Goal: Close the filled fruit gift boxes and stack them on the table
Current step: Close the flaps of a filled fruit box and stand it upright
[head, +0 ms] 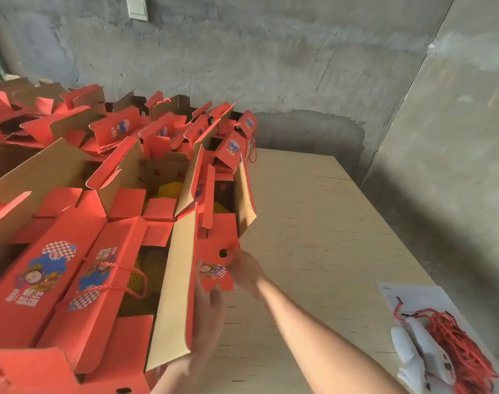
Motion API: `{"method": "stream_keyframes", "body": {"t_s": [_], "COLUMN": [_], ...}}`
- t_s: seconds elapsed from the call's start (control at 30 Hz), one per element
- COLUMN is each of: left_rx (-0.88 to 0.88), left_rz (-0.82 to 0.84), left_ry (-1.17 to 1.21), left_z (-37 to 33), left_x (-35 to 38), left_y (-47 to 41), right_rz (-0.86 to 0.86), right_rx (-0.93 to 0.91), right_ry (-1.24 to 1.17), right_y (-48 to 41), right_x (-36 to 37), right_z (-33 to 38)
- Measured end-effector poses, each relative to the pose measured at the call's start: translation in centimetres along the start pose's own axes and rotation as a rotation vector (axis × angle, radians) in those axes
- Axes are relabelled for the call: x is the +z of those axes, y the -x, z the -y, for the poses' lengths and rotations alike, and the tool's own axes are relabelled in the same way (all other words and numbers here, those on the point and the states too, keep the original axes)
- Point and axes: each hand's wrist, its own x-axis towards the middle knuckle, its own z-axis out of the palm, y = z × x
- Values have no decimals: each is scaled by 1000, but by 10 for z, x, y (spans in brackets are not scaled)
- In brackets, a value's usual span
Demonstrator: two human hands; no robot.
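Fingers (pixel 237 268) of my right hand (pixel 244 275) are pinching the red flap (pixel 214 263) of the open gift box (pixel 185 268) beside the bare tabletop (pixel 313 223); my left hand (pixel 207 322) is steadying its wall for folding.

Rough grey concrete walls (pixel 271 52) meet in a corner at the right, a pale rectangular switch plate (pixel 136 6) fixed high on the back one, while a light plywood tabletop (pixel 313 223) runs below them, daylight falling across it and a shadow darkening the side wall's foot.
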Motion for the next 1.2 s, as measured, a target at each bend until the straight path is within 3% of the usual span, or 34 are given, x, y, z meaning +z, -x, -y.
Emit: {"method": "stream_keyframes", "body": {"t_s": [0.07,0.2,0.37,0.43,0.57,0.77,0.87,1.03,1.1,1.2], "left_rx": [-22,-204,0,48,-107,-40,-21,-240,-355,-453], "left_rz": [-87,81,-184,-190,-182,-229,-326,-328,-274,-153], "left_ry": [-42,47,-109,-136,-77,11,-31,-47,205,514], "left_z": [2,12,2,5,15,3,1,1,-6,-13], "left_x": [-1,6,20,27,45,90,105,114,121,132], "left_y": [-6,-14,-39,-51,-67,-78,-85,-90,-92,-92], "right_rz": [54,81,118,83,50,283,199,77,-36,-254], "right_rx": [37,113,96,94,31,-51,-1,136,114,-100], "right_ry": [-23,-16,22,76,69,-267,-246,-387,-467,-495], "right_y": [-8,-18,-30,-34,-44,-33,-43,-60,-60,-52], "right_x": [12,31,9,-12,-80,-178,-212,-259,-265,-264], "right_z": [8,9,-11,-27,-81,-135,-159,-191,-197,-209]}}
